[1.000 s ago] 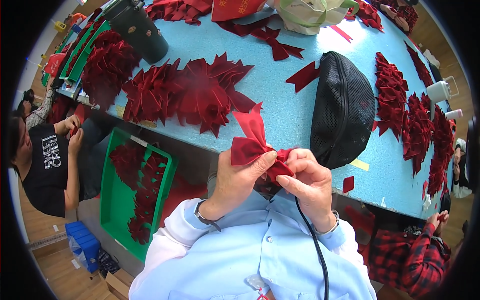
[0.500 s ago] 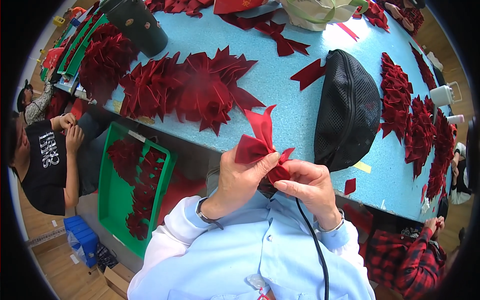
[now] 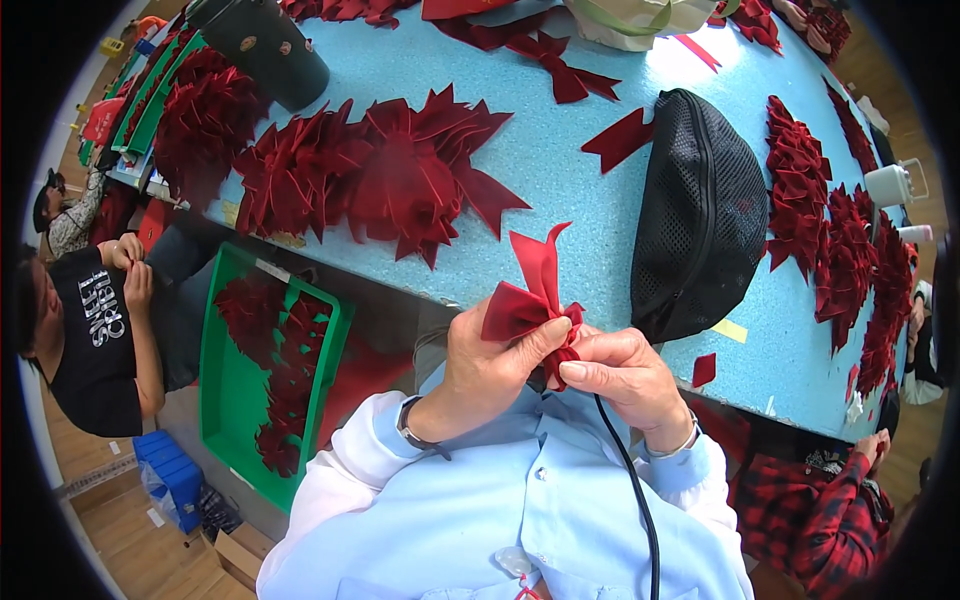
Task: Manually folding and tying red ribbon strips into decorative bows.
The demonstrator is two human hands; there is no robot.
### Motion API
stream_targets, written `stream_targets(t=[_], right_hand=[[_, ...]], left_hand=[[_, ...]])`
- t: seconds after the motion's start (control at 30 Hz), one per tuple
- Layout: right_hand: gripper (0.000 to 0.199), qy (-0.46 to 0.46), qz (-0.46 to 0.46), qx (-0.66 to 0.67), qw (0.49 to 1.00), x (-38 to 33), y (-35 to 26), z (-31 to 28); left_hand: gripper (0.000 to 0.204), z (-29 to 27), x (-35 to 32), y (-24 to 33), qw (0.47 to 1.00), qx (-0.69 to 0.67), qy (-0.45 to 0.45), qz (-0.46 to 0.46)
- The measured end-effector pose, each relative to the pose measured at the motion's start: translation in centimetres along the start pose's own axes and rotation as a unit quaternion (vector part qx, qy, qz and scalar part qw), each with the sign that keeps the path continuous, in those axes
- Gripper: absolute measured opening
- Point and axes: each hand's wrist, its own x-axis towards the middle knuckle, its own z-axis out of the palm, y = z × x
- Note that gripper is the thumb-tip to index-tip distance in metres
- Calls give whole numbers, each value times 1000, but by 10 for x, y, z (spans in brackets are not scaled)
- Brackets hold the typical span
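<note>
A red ribbon bow [image 3: 535, 290] is held up in front of my chest, by the near edge of the blue table [image 3: 560, 210]. My left hand [image 3: 497, 362] pinches it at the middle, thumb on top, with its loops and pointed tails sticking up past the fingers. At the bow's lower right part, my right hand [image 3: 625, 375] presses thumb and fingertips together on the ribbon. Both hands touch the same bow, and the fingertips behind it are hidden. On the table beyond lies a heap of dark red bows [image 3: 400, 180].
A black mesh pouch [image 3: 700, 215] sits right of my hands, a dark tumbler [image 3: 262, 55] far left. Below the table's left edge stands a green tray [image 3: 225, 400] holding bows. More bow piles [image 3: 845, 260] lie on the right. A person in black [image 3: 95, 335] sits at left.
The bow has turned a little and shifted slightly right. My right fingertips have closed in on its lower part, while the left hand keeps its pinch.
</note>
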Motion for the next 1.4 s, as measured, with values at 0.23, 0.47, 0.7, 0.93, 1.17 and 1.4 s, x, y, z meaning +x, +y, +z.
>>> stream_targets(t=[0.23,0.47,0.7,0.93,1.17,1.4], right_hand=[[9,64,-17,25,997,-5,-4,8],[11,70,-18,51,996,-4,-7,11],[13,43,-15,51,998,-4,0,6],[17,14,7,74,997,-4,-1,4],[16,-22,-8,48,999,-1,3,6],[12,33,-30,-41,998,0,-4,13]], left_hand=[[16,-3,3,1,999,15,11,26],[18,-4,2,-3,999,27,14,31],[18,-4,-2,-4,999,8,21,39],[16,-6,-3,-8,999,5,11,40],[16,-4,-2,-5,999,-4,5,44],[16,-7,2,-3,999,8,25,34]])
